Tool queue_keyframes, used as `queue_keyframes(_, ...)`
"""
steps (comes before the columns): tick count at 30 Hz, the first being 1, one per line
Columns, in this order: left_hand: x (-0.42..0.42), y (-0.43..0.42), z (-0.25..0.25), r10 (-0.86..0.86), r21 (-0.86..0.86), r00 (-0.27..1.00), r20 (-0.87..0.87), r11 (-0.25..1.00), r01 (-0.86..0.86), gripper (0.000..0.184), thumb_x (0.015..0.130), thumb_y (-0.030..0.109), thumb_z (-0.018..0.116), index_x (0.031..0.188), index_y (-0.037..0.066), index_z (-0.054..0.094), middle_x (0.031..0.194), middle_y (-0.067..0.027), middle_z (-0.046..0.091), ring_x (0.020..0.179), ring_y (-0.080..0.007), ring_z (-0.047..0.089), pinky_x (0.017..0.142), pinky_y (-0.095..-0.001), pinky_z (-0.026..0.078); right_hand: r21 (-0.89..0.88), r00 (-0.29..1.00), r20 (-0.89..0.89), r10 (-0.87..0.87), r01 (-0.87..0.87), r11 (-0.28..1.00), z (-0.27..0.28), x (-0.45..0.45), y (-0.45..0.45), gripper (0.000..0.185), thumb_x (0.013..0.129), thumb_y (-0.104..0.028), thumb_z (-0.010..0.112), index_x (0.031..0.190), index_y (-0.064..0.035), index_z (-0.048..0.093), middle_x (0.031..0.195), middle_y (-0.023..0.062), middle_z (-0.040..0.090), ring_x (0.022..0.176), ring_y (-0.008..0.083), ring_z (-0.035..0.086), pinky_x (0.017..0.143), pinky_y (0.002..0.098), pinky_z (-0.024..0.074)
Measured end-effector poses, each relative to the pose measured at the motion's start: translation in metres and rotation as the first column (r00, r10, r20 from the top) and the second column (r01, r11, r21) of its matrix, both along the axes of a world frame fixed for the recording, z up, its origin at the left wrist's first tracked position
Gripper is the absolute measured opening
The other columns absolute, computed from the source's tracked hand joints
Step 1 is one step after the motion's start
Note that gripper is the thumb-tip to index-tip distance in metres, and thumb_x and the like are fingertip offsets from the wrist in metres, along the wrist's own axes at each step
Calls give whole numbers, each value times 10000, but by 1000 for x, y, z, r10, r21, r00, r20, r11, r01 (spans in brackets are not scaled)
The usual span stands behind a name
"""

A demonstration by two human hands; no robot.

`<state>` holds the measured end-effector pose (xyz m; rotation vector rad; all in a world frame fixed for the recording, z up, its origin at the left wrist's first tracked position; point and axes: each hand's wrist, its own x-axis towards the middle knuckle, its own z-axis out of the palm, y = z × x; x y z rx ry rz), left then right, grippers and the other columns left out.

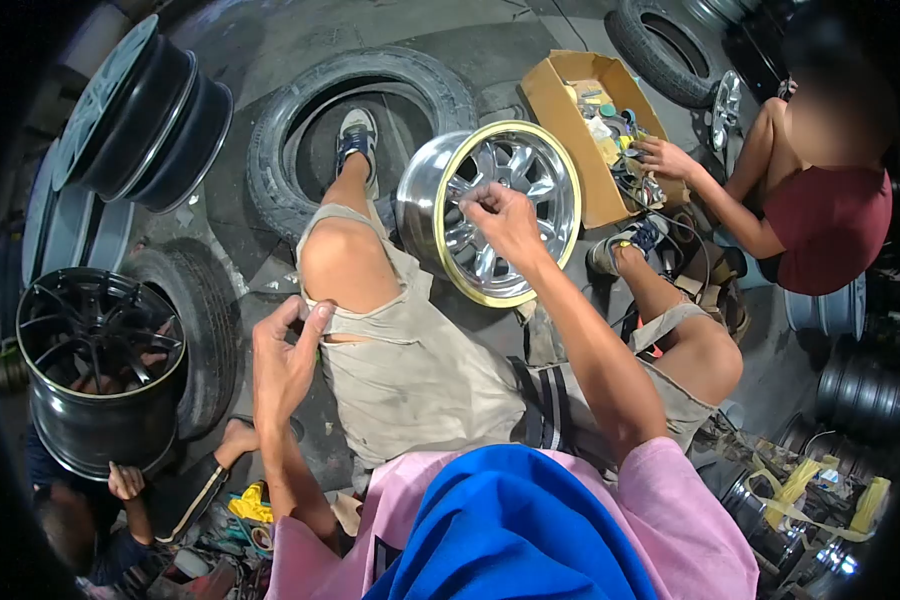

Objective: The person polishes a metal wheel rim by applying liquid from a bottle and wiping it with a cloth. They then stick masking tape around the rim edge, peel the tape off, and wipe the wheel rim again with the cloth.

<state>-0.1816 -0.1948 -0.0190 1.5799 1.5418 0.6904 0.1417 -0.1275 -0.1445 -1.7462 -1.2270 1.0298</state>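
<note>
A polished silver wheel rim (422,190) stands between my legs, its lip ringed with yellow masking tape (574,190). My right hand (503,217) is over its spoked face, with thumb and fingers drawn together in a pinch. Whatever it may hold is too small to make out. My left hand (285,355) is beside my bare knee, its fingers bent toward the thumb; I cannot make out anything between them. Behind the rim, a tyre (270,150) lies on the floor around my shod foot (356,140).
An open cardboard box (558,145) of supplies sits right of the rim, a co-worker's hand (667,158) reaching into it. At left are stacked rims (135,115), a black rim (105,400) and an upright tyre (210,340). Another person's hand (126,481) touches the black rim.
</note>
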Motion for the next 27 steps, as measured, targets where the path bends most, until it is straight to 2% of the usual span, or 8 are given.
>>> queue_keyframes(3,10,4,13,-80,46,997,5,996,79,359,987,207,695,810,-69,547,645,-73,453,674,-109,401,604,-335,367,17,997,-38,-69,70,997,3,-8,15,286,852,-243,755,1026,-17,762,869,120,769,767,193,710,751,341,545)
queue_keyframes(9,-4,-6,46,-262,151,960,94,957,247,314,873,134,752,714,-22,531,654,-141,490,587,-304,490,597,-395,375,-22,996,-85,41,-43,999,-23,3,17,279,863,-229,750,1043,-16,760,915,127,772,818,176,709,779,346,544)
queue_keyframes(14,-35,-13,85,-748,-90,661,61,655,750,359,842,189,810,697,5,538,661,-125,513,656,-338,553,625,-408,394,-82,985,-167,47,-61,995,-41,49,-5,245,914,-163,731,1103,-7,736,973,91,763,809,137,678,733,289,544)
queue_keyframes(19,-43,-15,98,-663,-121,746,-63,747,654,317,812,213,842,743,15,604,698,-116,548,685,-333,568,654,-407,407,-81,979,-199,-43,27,996,-59,93,-28,243,919,-157,722,1109,-7,738,974,83,759,815,132,672,737,291,547)
queue_keyframes(21,-25,-8,106,-449,124,879,-160,875,469,313,786,223,861,778,6,636,703,-121,558,692,-304,575,655,-400,421,-141,993,-65,-100,90,986,-59,110,-39,239,920,-153,714,1108,-6,739,988,88,764,836,136,680,740,290,545)
queue_keyframes(23,-1,10,94,-314,498,929,-197,784,371,240,819,113,821,829,-19,621,855,-128,619,713,-226,571,700,-372,453,-112,986,-62,-155,147,983,-60,129,-52,246,917,-156,715,1099,9,737,956,73,751,824,132,673,733,278,536)
queue_keyframes(25,22,62,106,-445,248,823,-353,804,541,241,871,150,771,845,-41,628,788,-120,601,702,-197,559,677,-351,442,-120,977,-69,-202,193,974,-49,144,-66,256,920,-160,713,1107,14,738,941,63,741,817,131,666,730,272,534)
queue_keyframes(27,53,113,86,-481,181,837,-261,827,532,316,948,228,703,851,-60,615,710,-119,558,667,-167,496,648,-326,421,-168,964,-40,-262,252,953,-45,156,-86,267,922,-164,712,1108,25,735,932,56,735,810,126,655,726,262,524)
